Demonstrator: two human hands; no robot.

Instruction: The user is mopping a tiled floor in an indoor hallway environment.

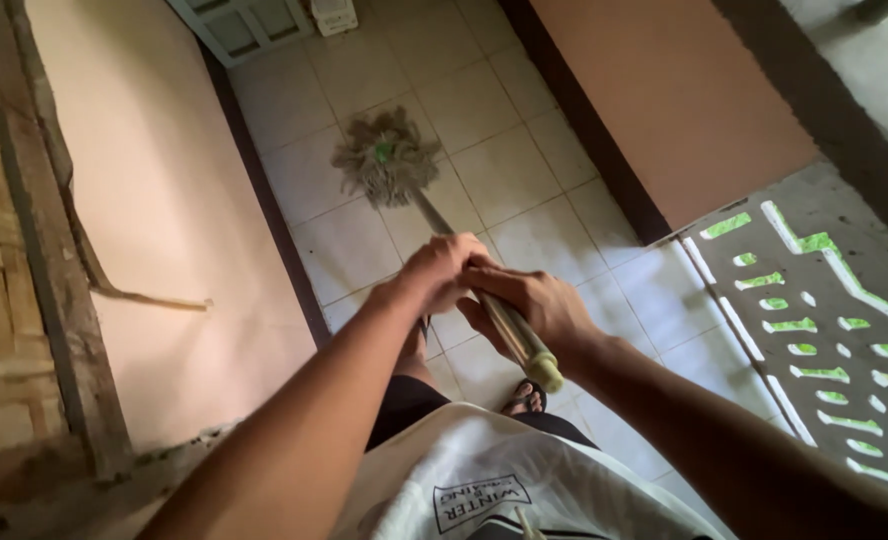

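Both hands, left [442, 268] ahead of right [536, 308], clench the mop handle [509, 328], angling its head [386, 157] onto far tiles [524, 170] for reach.

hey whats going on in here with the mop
A person grips a mop handle with both hands: the left hand lower down the shaft, the right hand near its yellowish end. The stringy mop head lies spread on the pale tiled floor ahead of them, in a narrow passage between two peach walls. A sandalled foot shows below the hands.
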